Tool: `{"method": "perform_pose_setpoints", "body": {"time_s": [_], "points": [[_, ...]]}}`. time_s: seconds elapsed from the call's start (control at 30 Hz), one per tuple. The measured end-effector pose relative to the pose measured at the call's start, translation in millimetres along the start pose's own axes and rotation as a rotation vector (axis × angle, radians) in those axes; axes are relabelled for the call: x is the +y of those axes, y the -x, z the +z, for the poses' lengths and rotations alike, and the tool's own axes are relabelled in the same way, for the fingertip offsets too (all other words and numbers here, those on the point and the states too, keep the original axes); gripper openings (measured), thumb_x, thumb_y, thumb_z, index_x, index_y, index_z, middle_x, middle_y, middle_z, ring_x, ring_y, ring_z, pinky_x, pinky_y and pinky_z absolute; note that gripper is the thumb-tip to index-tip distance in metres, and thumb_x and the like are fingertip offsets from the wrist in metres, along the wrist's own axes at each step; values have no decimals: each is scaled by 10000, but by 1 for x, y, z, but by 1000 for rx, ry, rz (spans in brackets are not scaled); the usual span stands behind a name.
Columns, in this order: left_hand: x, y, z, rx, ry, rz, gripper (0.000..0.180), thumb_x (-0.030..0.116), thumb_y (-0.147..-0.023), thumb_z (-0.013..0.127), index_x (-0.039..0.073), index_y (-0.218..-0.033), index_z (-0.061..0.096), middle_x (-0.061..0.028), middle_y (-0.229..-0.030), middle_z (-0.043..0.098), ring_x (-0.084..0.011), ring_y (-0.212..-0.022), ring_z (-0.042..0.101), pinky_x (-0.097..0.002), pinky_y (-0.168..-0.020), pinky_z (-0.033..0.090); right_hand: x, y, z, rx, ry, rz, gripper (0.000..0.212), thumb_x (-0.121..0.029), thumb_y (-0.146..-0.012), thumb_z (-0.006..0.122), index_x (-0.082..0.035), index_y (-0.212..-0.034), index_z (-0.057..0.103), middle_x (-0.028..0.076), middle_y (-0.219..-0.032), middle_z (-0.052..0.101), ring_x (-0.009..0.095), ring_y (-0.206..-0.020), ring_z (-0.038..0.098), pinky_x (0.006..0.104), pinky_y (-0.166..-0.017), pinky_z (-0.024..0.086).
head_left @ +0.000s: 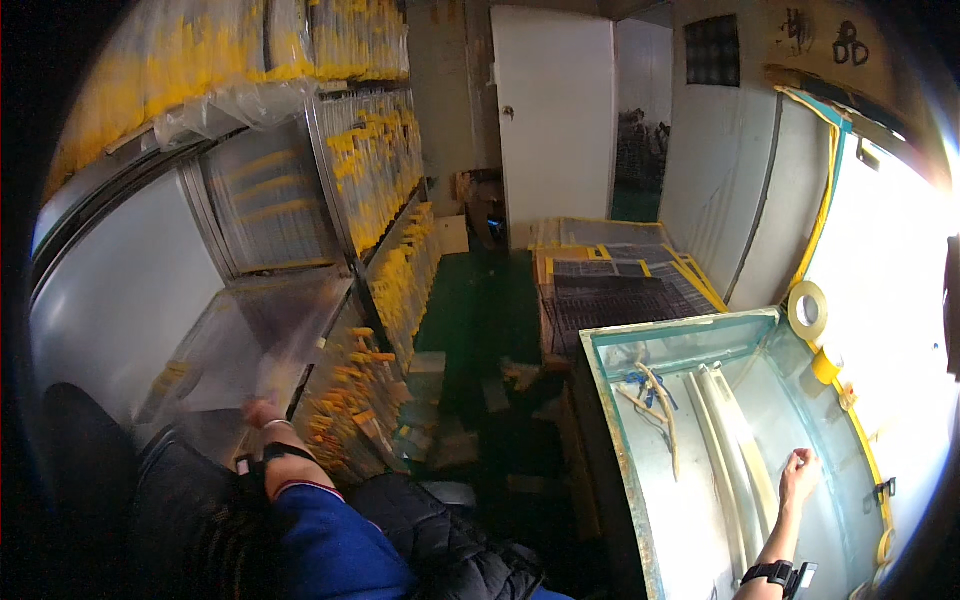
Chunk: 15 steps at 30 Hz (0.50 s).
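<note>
My left hand (262, 412) is reached out to the left, smeared by motion. It is at the near edge of a thin, see-through sheet (265, 325) on the left side; whether the fingers grip it is too blurred to say. My right hand (799, 478) is over a brightly lit, glass-like table (672, 545) with a teal border, its fingers curled together. Anything inside them is hidden. Left of that hand, long pale strips (727, 440) lie lengthwise on the table. Beyond them are thin tan sticks (660, 405) with a blue piece.
Racks on the left hold many yellow-edged sheets (372, 165), with orange-edged ones (345, 400) below. Tape rolls (808, 310) line the table's right edge. Dark, yellow-bordered sheets (625, 295) are stacked behind the table. A green floor aisle (470, 320) leads toward a white door (555, 120).
</note>
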<state>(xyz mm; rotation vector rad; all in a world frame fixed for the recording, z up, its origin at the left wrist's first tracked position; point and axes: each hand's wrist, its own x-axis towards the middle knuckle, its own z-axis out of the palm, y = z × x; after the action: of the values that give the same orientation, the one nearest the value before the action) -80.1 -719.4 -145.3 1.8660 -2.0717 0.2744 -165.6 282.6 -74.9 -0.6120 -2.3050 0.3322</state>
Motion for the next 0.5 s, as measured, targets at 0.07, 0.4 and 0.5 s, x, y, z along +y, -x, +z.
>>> {"method": "perform_pose_setpoints", "body": {"time_s": [0.07,0.4,0.5], "points": [[-29,-27,26,63,-99,79,395,388,-834,551,45,-1004,646,-119,-1004,645,-271,-919,624,-449,-721,489,-14,0,-4,2,8,-36,72,-158,-836,566,-111,-887,552,96,-869,544,263,-728,569,384,-686,446],[-21,-45,-86,55,-461,-44,400,332,-806,580,111,-1137,544,-85,-1109,594,-302,-976,587,-479,-785,469,-4,-2,-9,-25,136,28,75,-172,-868,527,-124,-924,537,100,-920,519,267,-764,557,386,-654,441],[-9,-45,-90,13,87,-177,687,489,-748,620,110,-1277,397,-143,-1213,508,-341,-1095,499,-564,-898,372,-11,-4,3,-33,136,9,79,-185,-880,516,-130,-936,529,95,-931,510,269,-735,562,393,-637,437]]}}
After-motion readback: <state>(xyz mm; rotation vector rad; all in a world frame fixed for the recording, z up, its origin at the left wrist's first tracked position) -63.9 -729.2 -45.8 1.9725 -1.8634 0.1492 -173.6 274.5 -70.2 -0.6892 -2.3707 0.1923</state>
